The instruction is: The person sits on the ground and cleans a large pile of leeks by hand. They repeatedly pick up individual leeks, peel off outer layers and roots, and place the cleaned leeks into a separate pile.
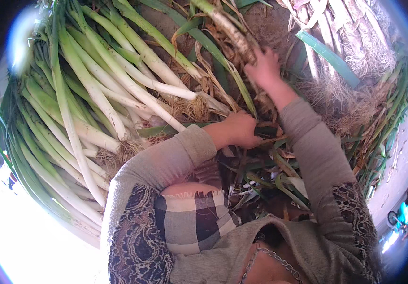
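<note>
My right hand (266, 69) grips the lower end of an uncleaned leek (230, 32), whose shaft is brown with soil and runs up to the top edge. Closer to me, my left hand (241, 129) is curled around loose leek leaves (269, 131); dark green and dry strips stick out past its fingers, which are partly hidden. Left of both hands lies a large pile of leeks (108, 85) with white shafts, green tops and root tufts (197, 108). A limp green leaf (237, 83) hangs between the pile and my right hand.
At the upper right lie more leeks with dry skins (331, 42) and pale, tangled roots (360, 103). A heap of discarded leaves (381, 142) edges the right side. Leaf scraps (278, 177) cover the ground before me. A checked cloth (193, 220) covers my leg.
</note>
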Tool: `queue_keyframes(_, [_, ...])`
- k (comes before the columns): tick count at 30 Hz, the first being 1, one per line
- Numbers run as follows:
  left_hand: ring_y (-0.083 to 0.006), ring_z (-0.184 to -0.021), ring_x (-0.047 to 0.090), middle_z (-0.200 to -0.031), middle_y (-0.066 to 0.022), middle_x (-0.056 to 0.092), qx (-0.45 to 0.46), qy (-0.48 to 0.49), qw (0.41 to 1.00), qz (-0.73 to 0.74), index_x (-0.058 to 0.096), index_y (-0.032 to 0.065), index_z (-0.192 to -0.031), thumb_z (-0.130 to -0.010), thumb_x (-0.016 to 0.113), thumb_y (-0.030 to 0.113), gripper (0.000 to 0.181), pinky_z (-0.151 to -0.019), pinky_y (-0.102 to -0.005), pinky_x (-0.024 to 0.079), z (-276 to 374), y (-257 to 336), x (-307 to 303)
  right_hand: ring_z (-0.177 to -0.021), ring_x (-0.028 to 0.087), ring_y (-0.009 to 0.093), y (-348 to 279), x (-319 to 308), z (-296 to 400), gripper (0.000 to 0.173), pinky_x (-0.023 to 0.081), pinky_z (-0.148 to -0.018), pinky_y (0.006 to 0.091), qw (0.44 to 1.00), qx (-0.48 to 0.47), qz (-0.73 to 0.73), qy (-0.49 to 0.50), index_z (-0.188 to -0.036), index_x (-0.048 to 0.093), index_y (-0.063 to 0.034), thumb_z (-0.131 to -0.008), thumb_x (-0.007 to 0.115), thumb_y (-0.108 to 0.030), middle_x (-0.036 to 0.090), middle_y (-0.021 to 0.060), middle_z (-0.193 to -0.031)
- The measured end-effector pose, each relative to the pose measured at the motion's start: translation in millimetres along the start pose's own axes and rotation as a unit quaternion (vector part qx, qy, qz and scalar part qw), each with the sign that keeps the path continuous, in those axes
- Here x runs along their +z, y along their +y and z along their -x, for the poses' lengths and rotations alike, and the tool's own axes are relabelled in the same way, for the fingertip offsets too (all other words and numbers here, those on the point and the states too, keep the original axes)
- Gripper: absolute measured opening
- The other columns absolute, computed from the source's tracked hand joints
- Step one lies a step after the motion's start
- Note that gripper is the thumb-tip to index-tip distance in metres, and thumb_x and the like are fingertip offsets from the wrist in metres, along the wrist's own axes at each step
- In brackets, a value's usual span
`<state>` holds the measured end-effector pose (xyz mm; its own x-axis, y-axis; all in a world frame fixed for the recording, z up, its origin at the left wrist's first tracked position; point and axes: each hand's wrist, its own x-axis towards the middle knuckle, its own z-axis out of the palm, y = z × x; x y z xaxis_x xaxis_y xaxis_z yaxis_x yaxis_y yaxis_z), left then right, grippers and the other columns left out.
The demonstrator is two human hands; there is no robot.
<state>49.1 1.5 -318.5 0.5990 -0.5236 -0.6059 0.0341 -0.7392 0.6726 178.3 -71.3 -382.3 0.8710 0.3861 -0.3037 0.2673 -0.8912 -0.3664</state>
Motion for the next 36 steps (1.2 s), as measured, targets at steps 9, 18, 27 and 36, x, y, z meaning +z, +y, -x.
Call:
queue_keyframes(9, [-0.031,-0.075,0.059,-0.078,-0.0196,0.059,-0.213,0.522,0.818,0.109,0.054,-0.0028,-0.085,-0.07,0.056,0.018,0.026,-0.067,-0.0375,0.046,33.6,-99.6,-67.6,-0.112,0.038,0.034,-3.4,16.3,23.0,0.074,0.032,-0.093,0.0383,0.933,0.056,-0.315,-0.164,-0.127,0.024,0.0027,-0.072,0.057,-0.034,0.036,0.0244,-0.121])
queue_keyframes(18, [-0.03,-0.075,0.058,-0.079,-0.02,0.06,-0.264,0.466,0.83,0.155,0.058,-0.008,-0.08,-0.069,0.062,0.031,0.04,-0.065,-0.0346,0.044,6.8,-176.2,-75.3,-0.091,0.05,0.039,-54.8,16.1,70.5,0.052,0.042,-0.078,0.041,0.976,0.049,-0.116,-0.175,-0.098,0.04,0.0016,-0.064,0.067,-0.025,0.047,0.0244,-0.102])
queue_keyframes(27, [-0.0178,-0.062,0.055,-0.079,-0.0073,0.056,-0.126,0.46,0.632,0.611,0.053,-0.0046,-0.088,-0.069,0.063,0.015,0.029,-0.052,-0.0291,0.046,20.7,-144.3,-99.5,-0.098,0.049,0.032,60.1,-81.8,52.2,0.039,0.043,-0.082,0.0385,0.991,0.045,0.048,-0.113,-0.103,0.041,0.0017,-0.074,0.06,-0.018,0.045,0.021,-0.108])
queue_keyframes(36, [-0.0182,-0.073,0.058,-0.084,-0.0083,0.059,-0.048,0.424,0.628,0.651,0.053,0.0024,-0.09,-0.083,0.048,0.02,0.019,-0.069,-0.0295,0.049,21.7,-95.7,-106.9,-0.106,0.044,0.034,-25.9,-64.3,109.8,0.077,0.033,-0.093,0.037,0.958,-0.054,-0.239,-0.149,-0.117,0.035,0.0076,-0.076,0.045,-0.057,0.045,0.0251,-0.113])
